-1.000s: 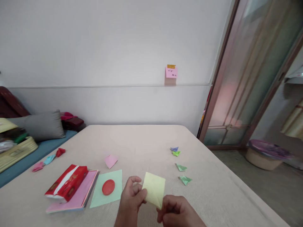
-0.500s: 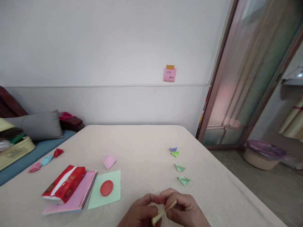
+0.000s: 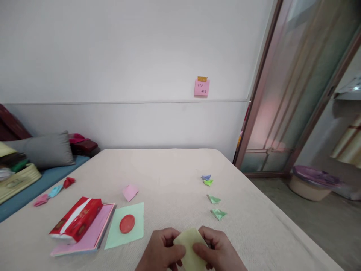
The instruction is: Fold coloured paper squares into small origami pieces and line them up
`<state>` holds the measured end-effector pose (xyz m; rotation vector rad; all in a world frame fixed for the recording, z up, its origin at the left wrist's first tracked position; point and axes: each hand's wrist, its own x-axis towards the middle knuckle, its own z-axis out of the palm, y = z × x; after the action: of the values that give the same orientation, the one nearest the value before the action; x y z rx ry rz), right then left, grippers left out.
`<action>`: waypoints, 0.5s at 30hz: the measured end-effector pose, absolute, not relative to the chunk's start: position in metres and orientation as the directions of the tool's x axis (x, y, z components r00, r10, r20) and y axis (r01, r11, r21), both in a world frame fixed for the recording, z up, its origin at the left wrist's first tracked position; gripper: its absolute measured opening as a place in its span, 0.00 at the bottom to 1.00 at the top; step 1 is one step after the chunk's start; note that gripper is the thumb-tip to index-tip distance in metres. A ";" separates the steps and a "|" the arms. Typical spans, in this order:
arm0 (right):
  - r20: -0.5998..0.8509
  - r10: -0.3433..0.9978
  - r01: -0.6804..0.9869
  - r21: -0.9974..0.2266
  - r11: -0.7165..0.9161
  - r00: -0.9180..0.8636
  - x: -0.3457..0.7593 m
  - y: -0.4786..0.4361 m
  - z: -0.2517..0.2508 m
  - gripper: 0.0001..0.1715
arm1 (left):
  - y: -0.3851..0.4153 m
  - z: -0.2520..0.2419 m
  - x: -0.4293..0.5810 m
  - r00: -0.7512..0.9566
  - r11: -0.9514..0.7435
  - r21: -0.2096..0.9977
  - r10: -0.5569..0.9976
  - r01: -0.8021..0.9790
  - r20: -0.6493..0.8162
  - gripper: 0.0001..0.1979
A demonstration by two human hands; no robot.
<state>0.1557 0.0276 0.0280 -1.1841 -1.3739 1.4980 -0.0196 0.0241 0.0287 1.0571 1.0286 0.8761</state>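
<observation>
Turned flat again since half a second ago, the pale yellow paper sheet [image 3: 190, 246] is pinched between the left hand [image 3: 160, 253] and right hand [image 3: 219, 253], low over the near worktop [image 3: 169, 173]. It looks barely creased. Finished folded paper pieces [image 3: 218, 214] lie beyond on the right, and a mint green sheet [image 3: 118, 239] lies unfolded on the left.

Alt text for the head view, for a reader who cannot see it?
The left hand and right hand pinch a pale yellow paper low over a beige table. To the left lie a red disc on a green sheet and a red packet on pink sheets; small folded paper shapes lie to the right.
</observation>
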 end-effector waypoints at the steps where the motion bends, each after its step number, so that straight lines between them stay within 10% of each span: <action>1: -0.139 0.950 0.046 -0.990 -0.131 -0.279 0.155 0.028 0.028 0.05 | 0.024 0.027 -0.019 0.270 0.222 0.973 0.942 -0.061 -0.198 0.08; 15: 0.219 0.887 -0.121 -0.975 0.186 -0.406 0.176 0.026 0.036 0.10 | 0.016 0.032 -0.029 0.189 -0.074 0.973 0.975 -0.220 0.117 0.06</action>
<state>0.1761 0.0255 0.0360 -0.7585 -1.5440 1.3831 -0.0286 0.0160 0.0325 1.2083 0.8586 1.2209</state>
